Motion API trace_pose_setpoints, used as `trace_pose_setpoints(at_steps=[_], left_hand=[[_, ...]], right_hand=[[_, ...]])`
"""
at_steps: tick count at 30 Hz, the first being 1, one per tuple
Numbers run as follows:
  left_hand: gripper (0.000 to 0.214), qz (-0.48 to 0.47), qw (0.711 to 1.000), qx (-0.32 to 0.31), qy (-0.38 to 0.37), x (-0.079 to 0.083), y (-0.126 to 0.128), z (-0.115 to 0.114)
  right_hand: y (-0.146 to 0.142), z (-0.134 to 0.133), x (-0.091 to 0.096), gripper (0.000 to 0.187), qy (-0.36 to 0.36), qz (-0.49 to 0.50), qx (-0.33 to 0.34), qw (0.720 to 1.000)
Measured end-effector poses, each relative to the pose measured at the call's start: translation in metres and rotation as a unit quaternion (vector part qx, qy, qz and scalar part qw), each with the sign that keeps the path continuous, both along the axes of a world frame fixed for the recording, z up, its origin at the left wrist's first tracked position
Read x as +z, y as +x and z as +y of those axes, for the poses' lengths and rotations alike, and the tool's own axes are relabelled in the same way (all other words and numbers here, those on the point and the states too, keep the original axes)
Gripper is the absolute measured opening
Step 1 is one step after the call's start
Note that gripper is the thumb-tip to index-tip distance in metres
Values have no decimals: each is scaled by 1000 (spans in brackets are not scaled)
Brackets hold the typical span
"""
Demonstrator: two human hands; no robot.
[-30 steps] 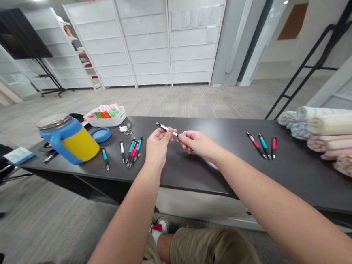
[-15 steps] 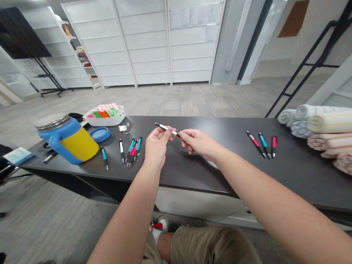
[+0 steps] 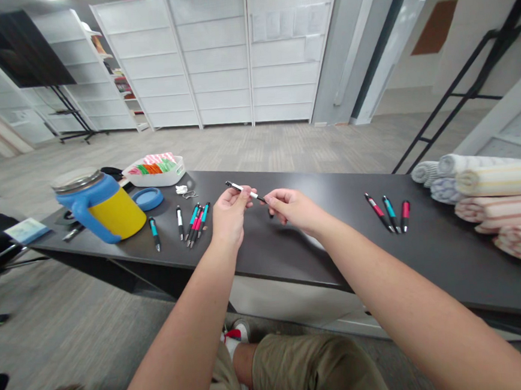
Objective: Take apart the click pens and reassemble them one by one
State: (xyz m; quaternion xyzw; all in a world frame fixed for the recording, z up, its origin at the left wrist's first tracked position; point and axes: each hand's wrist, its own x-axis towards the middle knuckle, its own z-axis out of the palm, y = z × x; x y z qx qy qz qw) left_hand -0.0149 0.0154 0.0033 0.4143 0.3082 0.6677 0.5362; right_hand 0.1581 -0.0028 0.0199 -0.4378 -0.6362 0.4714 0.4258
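Observation:
My left hand (image 3: 230, 215) is closed on a pen (image 3: 254, 195) with a white barrel and a black clip end that points up to the left. My right hand (image 3: 291, 207) pinches the thin dark tip at the pen's other end. A small dark piece shows below my right fingers; what it is I cannot make out. On the table to the left lie a white pen (image 3: 180, 223), a teal pen (image 3: 155, 234) and a bunch of teal and red pens (image 3: 197, 225). To the right lie a red pen (image 3: 378, 212), a teal pen (image 3: 390, 213) and a shorter red pen piece (image 3: 406, 215).
A blue and yellow mug (image 3: 108, 207) stands on the dark table (image 3: 288, 259) at left, beside a blue lid (image 3: 148, 198). Behind is a white basket (image 3: 157, 178) with colourful packets. Rolled towels (image 3: 503, 182) are stacked at the right.
My left hand has shifted slightly left with the pen, and more of its white barrel and thin dark tip shows between my hands. My right hand has hardly moved.

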Motion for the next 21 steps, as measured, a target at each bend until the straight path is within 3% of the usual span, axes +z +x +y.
trace_pose_setpoints(at_steps=[6, 13, 17, 21], left_hand=[[38, -6, 1000, 6, 2, 0, -1, 0], [39, 0, 1000, -15, -1, 1, 0, -1], [38, 13, 1000, -19, 5, 0, 0, -1], [37, 10, 1000, -24, 6, -1, 0, -1]], right_hand=[[1, 0, 2, 25, 0, 8, -26, 1000], [-3, -3, 1, 37, -55, 19, 17, 998], [-2, -3, 1, 30, -34, 38, 0, 999], [-2, -4, 3, 31, -66, 47, 12, 997]])
